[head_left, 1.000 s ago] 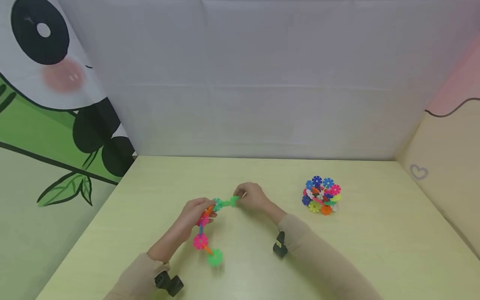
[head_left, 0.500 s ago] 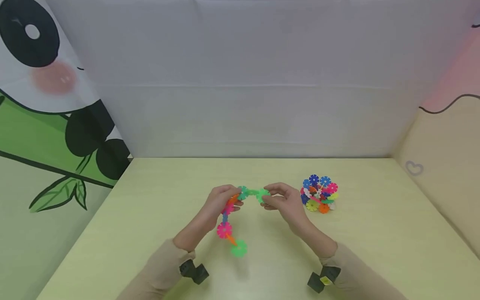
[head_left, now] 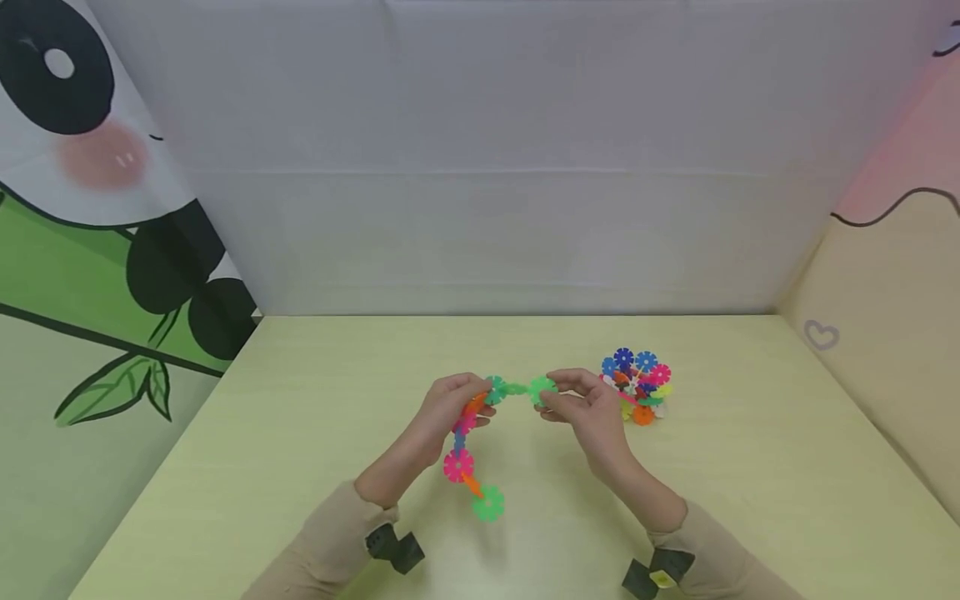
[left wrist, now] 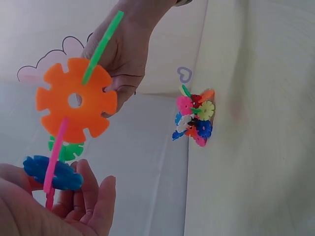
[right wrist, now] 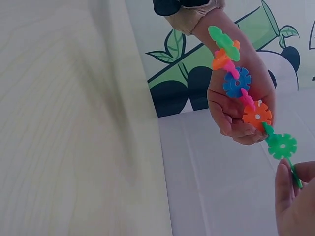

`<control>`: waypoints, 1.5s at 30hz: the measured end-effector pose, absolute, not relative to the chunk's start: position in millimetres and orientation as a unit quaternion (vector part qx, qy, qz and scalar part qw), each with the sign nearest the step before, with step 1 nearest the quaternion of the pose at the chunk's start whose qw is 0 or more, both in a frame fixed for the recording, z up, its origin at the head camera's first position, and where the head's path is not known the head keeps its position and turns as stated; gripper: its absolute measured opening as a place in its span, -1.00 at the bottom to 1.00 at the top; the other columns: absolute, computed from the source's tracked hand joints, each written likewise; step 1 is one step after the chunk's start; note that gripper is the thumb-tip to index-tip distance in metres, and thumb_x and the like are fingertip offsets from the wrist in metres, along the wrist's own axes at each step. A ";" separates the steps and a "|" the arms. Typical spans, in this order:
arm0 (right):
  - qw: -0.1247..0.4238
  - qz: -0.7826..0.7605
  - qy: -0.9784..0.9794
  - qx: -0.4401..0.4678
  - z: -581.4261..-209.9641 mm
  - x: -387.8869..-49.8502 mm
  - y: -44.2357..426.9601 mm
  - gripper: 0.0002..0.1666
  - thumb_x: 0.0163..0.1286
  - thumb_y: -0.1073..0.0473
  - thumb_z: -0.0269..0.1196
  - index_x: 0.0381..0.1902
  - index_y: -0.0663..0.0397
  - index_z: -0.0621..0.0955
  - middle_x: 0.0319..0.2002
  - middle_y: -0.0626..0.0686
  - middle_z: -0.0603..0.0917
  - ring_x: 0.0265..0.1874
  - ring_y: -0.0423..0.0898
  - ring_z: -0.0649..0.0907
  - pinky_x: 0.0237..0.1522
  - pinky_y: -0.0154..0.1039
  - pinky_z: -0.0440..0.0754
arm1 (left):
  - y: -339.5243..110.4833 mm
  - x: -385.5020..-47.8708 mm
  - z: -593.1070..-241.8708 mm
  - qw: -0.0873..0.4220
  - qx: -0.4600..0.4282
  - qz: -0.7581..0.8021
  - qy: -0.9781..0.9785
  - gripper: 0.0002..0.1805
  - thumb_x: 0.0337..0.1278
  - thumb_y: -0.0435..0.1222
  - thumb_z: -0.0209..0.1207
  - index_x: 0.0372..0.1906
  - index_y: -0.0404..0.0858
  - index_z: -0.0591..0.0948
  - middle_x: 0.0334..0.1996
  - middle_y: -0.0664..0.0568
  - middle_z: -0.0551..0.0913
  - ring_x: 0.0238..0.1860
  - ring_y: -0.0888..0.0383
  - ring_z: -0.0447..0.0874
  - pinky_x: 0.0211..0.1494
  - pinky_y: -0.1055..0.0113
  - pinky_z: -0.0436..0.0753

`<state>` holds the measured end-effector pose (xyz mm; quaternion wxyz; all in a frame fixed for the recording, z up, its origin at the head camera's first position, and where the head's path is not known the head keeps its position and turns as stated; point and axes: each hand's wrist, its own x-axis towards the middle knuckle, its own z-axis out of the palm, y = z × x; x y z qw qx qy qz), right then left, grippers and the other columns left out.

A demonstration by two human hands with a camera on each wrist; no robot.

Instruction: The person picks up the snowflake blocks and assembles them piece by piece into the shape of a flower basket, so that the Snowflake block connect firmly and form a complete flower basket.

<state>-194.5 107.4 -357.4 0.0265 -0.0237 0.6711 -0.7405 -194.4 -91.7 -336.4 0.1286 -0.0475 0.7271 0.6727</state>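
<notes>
A chain of interlocking snowflake discs hangs in the air above the table between both hands. My left hand (head_left: 441, 418) grips it near its upper bend, by an orange disc (right wrist: 257, 116). From there the chain drops through a blue disc (left wrist: 54, 173) and a pink disc (head_left: 458, 466) to a green disc (head_left: 489, 504) at the loose lower end. My right hand (head_left: 596, 417) pinches the bright green disc (head_left: 542, 390) at the other end, between thumb and fingers. A green disc seen edge-on (head_left: 515, 389) joins it to a teal-looking disc (head_left: 496, 390) beside the left fingertips.
A heap of loose snowflake discs (head_left: 645, 385) in many colours lies on the pale table (head_left: 750, 467), just behind and right of my right hand. A grey-white wall panel (head_left: 480, 242) stands along the table's back edge. Printed side panels flank it.
Both hands and the chain have shifted right in the head view, closer to the heap. My right hand has turned, so its thumb and fingers now show around the green end disc.
</notes>
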 end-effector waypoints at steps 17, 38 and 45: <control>0.025 -0.736 0.676 0.008 -363.7 -195.3 101.3 -0.69 0.30 0.46 0.24 -0.01 0.50 0.52 -0.45 -0.17 0.66 -0.48 -0.28 0.77 -0.28 -0.36 0.76 | -94.2 -195.2 -344.3 0.102 -0.023 0.621 0.777 -0.75 0.35 -0.25 0.10 -0.26 -0.40 0.62 -0.41 0.04 0.71 -0.37 0.27 0.63 -0.14 0.37 0.68; 0.027 -0.759 0.650 0.041 -369.6 -191.3 92.0 -0.83 0.29 0.44 0.26 -0.16 0.37 0.54 -0.52 -0.22 0.70 -0.47 -0.31 0.76 -0.31 -0.37 0.75 | -91.2 -196.8 -349.5 0.087 -0.035 0.605 0.791 -0.74 0.33 -0.26 0.15 -0.12 -0.39 0.70 -0.26 -0.14 0.76 -0.29 0.17 0.67 -0.13 0.35 0.72; 0.003 -0.737 0.675 0.029 -376.9 -189.1 90.8 -0.65 0.28 0.42 0.29 0.02 0.48 0.57 -0.53 -0.28 0.70 -0.49 -0.36 0.73 -0.36 -0.41 0.73 | -91.7 -196.7 -351.8 0.084 -0.018 0.597 0.798 -0.71 0.32 -0.25 0.19 -0.06 -0.39 0.72 -0.22 -0.16 0.77 -0.33 0.23 0.63 -0.11 0.39 0.69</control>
